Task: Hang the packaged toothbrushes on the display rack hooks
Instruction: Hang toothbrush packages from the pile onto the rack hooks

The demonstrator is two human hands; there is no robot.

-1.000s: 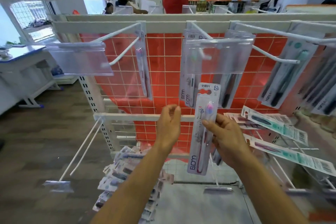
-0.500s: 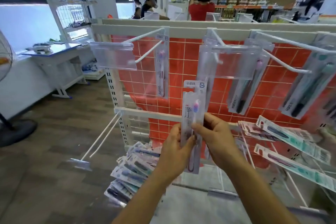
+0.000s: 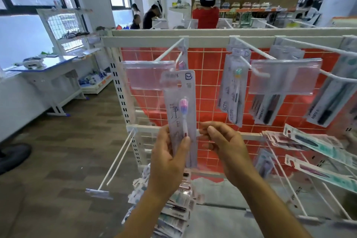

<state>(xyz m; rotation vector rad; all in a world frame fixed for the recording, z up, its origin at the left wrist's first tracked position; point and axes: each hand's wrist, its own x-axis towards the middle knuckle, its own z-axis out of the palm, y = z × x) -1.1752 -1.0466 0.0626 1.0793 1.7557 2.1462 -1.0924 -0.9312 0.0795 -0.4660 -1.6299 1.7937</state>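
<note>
Pink-brushed pack [image 3: 180, 114] upright in left hand [image 3: 168, 158] grip, just below hook [image 3: 170, 52]; right hand [image 3: 225, 145] loosely curled, empty.

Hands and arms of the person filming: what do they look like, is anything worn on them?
Both forearms are bare as far as the frame shows: no sleeves, gloves, watch or bracelets. The left hand and right hand show no rings that I can make out. The nails are short and unpainted.
</note>
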